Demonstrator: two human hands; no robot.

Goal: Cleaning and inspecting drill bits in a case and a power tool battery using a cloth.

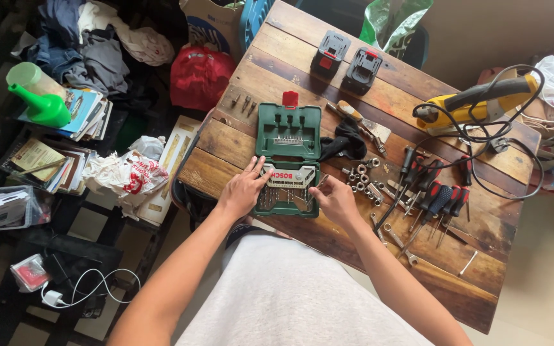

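— Both forearms reach out from the pale lap at the near edge. See where they land?

— On the green drill-bit case (288, 157), lying open near the front of the wooden worktop (482, 282). Left hand (243, 190) rests on the case's left rim, fingers loosely curled and touching the grey insert, gripping nothing that I can make out. Right hand (335, 198) sits at the lower right corner, fingertips pinched at the bit rows; whether a bit is between them I cannot tell.

— So which step is this?

— Picking through the bits, I'd judge. The next move calls for steadying the case with the left while the right draws one slim bit straight out of its slot.

— And around it?

— Just right, loose nuts (361, 178) and a row of screwdrivers (440, 202). A black glove (344, 144) beside the lid. Farther off, two battery packs (347, 61), and at the far right a yellow power tool (476, 102) with its black cord looping.
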